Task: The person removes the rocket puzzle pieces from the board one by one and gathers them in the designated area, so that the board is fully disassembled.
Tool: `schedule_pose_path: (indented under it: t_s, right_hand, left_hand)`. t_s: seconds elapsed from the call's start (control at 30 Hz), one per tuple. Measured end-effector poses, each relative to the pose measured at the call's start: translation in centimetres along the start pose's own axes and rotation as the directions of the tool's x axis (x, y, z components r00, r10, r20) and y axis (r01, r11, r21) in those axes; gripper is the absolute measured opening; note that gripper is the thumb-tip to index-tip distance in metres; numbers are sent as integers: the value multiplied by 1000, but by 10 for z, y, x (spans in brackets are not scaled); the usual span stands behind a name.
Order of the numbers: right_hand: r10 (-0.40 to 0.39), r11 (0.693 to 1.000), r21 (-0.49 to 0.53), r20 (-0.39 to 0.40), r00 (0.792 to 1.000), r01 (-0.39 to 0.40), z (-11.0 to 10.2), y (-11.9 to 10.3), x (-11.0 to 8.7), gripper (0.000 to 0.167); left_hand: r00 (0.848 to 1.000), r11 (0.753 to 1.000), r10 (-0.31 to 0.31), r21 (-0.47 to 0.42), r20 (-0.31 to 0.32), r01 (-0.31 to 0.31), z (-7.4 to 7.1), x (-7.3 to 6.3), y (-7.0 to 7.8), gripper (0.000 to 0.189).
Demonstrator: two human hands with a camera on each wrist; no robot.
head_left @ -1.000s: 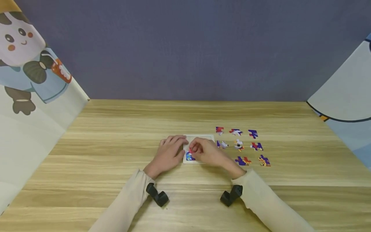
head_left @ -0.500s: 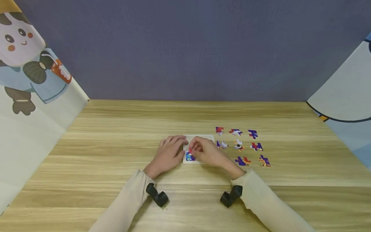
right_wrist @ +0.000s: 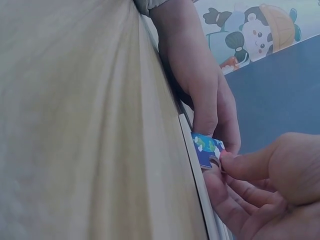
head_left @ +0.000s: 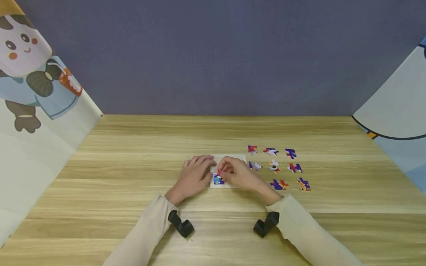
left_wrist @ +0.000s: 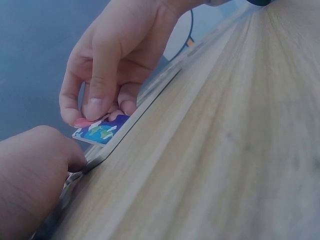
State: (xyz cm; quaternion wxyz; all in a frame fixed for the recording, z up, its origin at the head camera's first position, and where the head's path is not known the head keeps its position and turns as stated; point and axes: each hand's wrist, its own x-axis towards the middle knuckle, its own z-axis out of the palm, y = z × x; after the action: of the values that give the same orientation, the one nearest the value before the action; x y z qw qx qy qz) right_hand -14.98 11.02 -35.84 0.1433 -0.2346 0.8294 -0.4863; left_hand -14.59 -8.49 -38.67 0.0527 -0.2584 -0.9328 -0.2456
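My right hand [head_left: 239, 174] pinches a jigsaw piece [head_left: 217, 180] between thumb and fingers over the near left corner of a pale puzzle tray [head_left: 230, 156]. In the left wrist view this piece [left_wrist: 102, 132] shows blue, green and white print with a red part at the fingertips, and it sits slightly tilted above the tray rim. My left hand [head_left: 194, 174] lies along the tray's left edge, fingers extended, its thumb near the piece. From the right wrist, the same piece [right_wrist: 204, 146] appears between both hands. The right hand covers much of the tray's inside.
Several loose jigsaw pieces lie in rows to the right of the tray, among them a white one with an eye [head_left: 274, 167], a purple one [head_left: 290, 153] and a purple-orange one [head_left: 279, 184]. A dark wall [head_left: 226, 59] stands behind the wooden table [head_left: 139, 147].
The pinched piece has turned or shifted very slightly at the tray's corner. Both hands stay in nearly the same place, and the loose pieces have not moved.
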Motion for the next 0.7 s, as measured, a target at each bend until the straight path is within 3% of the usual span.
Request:
schedule_pose_path:
  t_s: [0.4, 0.7]
  right_hand:
    - [13, 1000, -14, -5, 1000, -13, -4, -2, -1, 11]
    - [37, 999, -5, -58, 998, -37, -13, -4, -2, 6]
  left_hand:
    - [1000, 1000, 6, 3, -9, -6, 0, 0, 0, 31]
    - [1000, 1000, 10, 7, -11, -10, 2, 0, -1, 31]
